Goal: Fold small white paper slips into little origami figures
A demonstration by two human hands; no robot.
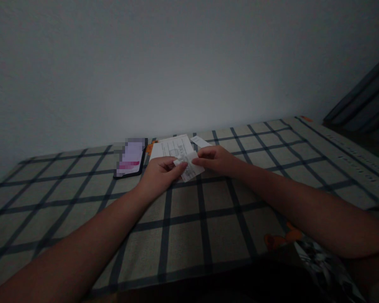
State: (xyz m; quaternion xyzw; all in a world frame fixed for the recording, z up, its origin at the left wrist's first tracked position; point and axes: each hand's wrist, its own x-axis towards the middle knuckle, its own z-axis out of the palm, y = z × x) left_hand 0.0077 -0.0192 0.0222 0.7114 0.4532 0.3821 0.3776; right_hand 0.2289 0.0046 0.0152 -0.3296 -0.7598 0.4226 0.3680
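Note:
Both my hands are on a small printed slip of paper (193, 171), held tilted just above the checked cloth. My left hand (160, 171) pinches its left side, thumb on top. At its upper right edge, my right hand (215, 159) has thumb and fingers closed on the paper, which looks partly folded there. Behind the slip lies a larger white printed sheet (169, 146), partly covered by my hands. Another small white paper (201, 142) lies beyond my right hand. The print is too small to read.
A dark-edged phone (130, 158) with a lit, partly blurred screen lies left of the papers. The checked cloth (183, 227) spreads up to a plain wall (177, 67). Dark striped fabric (363, 92) hangs at the far right.

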